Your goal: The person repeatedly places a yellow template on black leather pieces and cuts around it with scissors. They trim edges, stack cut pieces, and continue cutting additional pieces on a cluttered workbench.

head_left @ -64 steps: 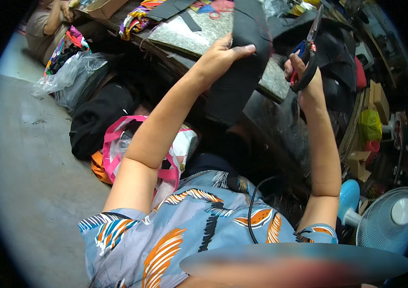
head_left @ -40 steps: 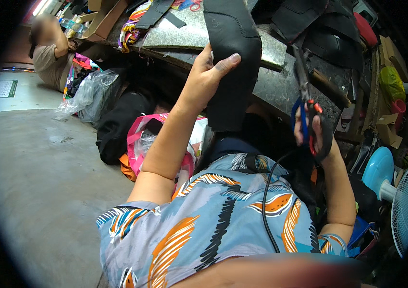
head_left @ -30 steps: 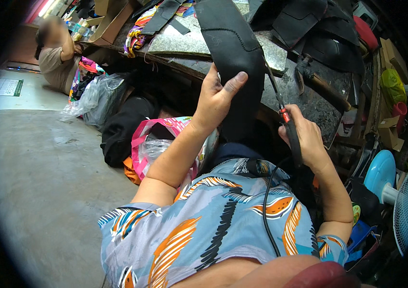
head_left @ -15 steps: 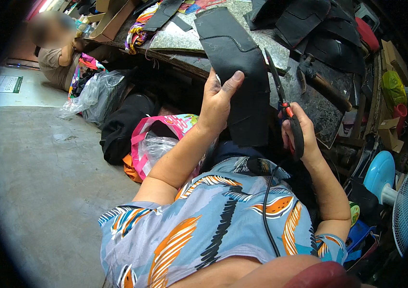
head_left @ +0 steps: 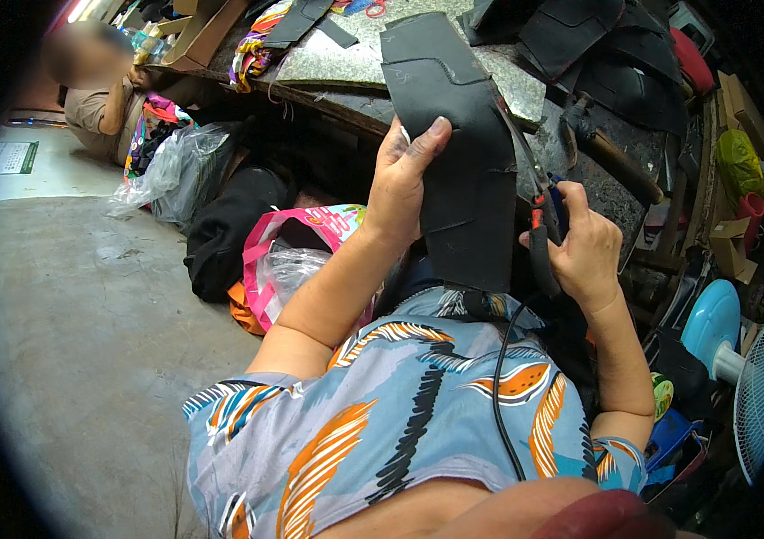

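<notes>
My left hand (head_left: 400,193) grips a long black panel (head_left: 470,193), leather-like and stitched across its upper part, with the thumb on its face. The panel is held in front of my waist, its far end over the workbench. In my right hand (head_left: 590,251) are scissors (head_left: 539,184) with black and red handles, fingers in the loops. Their blades point away from me and lie along the panel's right edge, seemingly parted around it. Whether they bite into the material I cannot tell.
A pale stone slab (head_left: 324,65) lies on the bench. To its right are a hammer (head_left: 620,166) and stacked black pieces (head_left: 571,36). A pink-edged bag (head_left: 256,260) stands left of my legs, a white fan (head_left: 759,395) at right. Another person (head_left: 94,103) sits far left.
The scissors have turned and their blades have come to the panel's right edge. My right hand has rolled over, its back now showing. The panel has shifted slightly right.
</notes>
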{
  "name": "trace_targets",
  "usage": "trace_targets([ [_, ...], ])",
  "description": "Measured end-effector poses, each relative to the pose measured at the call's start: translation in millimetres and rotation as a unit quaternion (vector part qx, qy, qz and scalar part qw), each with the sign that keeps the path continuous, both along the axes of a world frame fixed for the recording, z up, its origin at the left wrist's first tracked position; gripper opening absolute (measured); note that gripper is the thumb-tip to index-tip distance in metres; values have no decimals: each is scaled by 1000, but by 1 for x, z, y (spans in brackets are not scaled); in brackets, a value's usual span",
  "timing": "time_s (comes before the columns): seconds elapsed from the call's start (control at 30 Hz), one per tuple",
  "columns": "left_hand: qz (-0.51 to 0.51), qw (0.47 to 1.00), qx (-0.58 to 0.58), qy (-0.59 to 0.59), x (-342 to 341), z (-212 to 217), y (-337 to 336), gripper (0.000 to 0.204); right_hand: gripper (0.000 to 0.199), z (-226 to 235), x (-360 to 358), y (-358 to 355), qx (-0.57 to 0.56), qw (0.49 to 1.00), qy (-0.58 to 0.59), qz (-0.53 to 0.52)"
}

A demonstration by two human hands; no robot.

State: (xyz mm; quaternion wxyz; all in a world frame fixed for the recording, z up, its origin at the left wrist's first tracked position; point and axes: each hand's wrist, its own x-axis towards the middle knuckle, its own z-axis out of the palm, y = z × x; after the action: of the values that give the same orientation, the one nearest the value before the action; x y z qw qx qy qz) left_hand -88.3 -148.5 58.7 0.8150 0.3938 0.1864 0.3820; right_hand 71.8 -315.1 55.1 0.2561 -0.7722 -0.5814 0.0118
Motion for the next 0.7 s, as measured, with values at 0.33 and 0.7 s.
trace_targets([
  [0.33,-32,997,-43,-54,-1,3,0,33,60,-5,10,-1,42,999,-3,-20],
  [0.7,10,999,-32,-15,-11,2,14,35,44,3,24,31,14,981,192,-23],
])
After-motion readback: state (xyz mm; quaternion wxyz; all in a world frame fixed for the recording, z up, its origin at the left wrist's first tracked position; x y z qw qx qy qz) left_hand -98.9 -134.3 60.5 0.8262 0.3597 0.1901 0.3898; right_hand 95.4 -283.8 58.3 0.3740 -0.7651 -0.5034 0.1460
